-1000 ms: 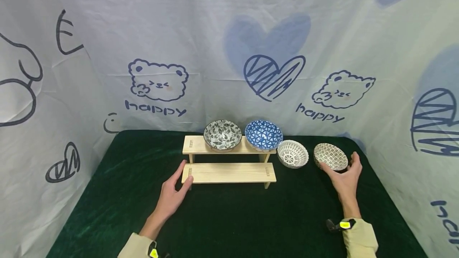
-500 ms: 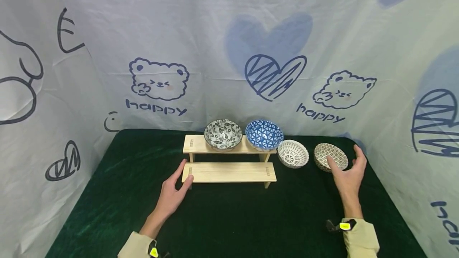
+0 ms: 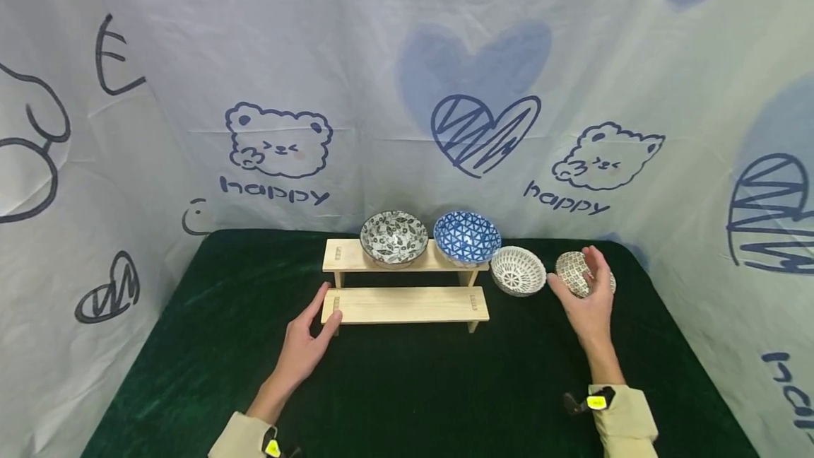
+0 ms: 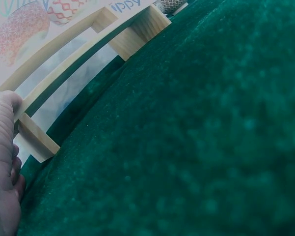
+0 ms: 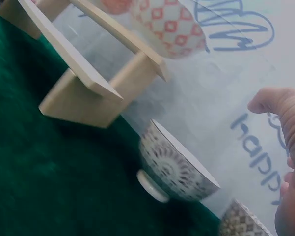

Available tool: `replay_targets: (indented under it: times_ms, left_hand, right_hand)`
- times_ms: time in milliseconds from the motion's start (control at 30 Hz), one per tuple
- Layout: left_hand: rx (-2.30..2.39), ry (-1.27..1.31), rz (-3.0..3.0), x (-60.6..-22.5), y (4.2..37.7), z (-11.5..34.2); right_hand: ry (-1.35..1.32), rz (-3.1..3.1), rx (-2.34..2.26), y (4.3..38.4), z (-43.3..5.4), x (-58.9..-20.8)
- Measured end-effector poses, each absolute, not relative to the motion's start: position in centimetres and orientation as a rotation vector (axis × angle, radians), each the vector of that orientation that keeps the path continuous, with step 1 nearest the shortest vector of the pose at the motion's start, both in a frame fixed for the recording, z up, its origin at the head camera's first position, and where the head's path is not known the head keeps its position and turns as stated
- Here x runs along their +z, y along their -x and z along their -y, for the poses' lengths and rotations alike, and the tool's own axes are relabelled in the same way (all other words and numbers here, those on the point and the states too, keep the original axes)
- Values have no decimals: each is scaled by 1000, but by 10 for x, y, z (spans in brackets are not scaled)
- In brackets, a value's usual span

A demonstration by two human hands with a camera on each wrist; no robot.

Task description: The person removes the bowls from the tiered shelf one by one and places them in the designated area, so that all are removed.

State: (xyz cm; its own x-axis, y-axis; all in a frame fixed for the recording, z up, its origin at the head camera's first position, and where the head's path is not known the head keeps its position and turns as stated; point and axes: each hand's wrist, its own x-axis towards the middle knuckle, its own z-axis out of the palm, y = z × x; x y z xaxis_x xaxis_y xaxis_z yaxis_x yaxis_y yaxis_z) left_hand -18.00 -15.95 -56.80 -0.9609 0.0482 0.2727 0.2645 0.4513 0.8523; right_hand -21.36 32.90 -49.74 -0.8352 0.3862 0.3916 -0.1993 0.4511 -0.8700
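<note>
- Hands: two, both in view. The left hand (image 3: 303, 346) has its thumb and forefinger spread apart, touching the left end of the stand's lower plank (image 3: 410, 304).
- The right hand (image 3: 588, 306) holds nothing; its thumb and fingers are apart, partly in front of the brown-patterned bowl in the head view. Its thumb tip appears near the white bowl's rim; whether it touches, I cannot tell.
- Bowls: four, all mouth up. Two sit on the stand's upper plank (image 3: 343, 255): one grey floral bowl (image 3: 394, 237) near the middle, one blue-and-white bowl (image 3: 467, 237) at the right end.
- The other two are on the bench (image 3: 420, 394), right of the stand: one white bowl (image 3: 518, 271) just beside it, and one brown-patterned bowl (image 3: 571, 269) farther right.
- Wooden stand: two planks, the upper one behind the lower.
- Bench cover: one dark green cloth.
- Sleeves: two, pale; the right sleeve (image 3: 628, 419) shows more than the left sleeve (image 3: 239, 437).
- Backdrop (image 3: 375, 55): two bear outlines on the facing part, each with "happy" below.
</note>
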Motion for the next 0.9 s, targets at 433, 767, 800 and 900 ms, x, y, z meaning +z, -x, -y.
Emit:
replay_targets:
  times_ms: [433,767,800,900]
  left_hand:
    - [-1537,253,2496,-568,179,160]
    - [-1539,254,2498,-568,180,159]
    - [-1540,253,2498,-569,180,159]
    - [-1541,254,2498,-570,179,160]
  right_hand:
    - [-64,2248,1668,211,-289,-493]
    - [-190,2337,1734,216,-264,-489]
    - [-205,2337,1734,217,-261,-489]
    - [-260,2338,1731,222,-251,-488]
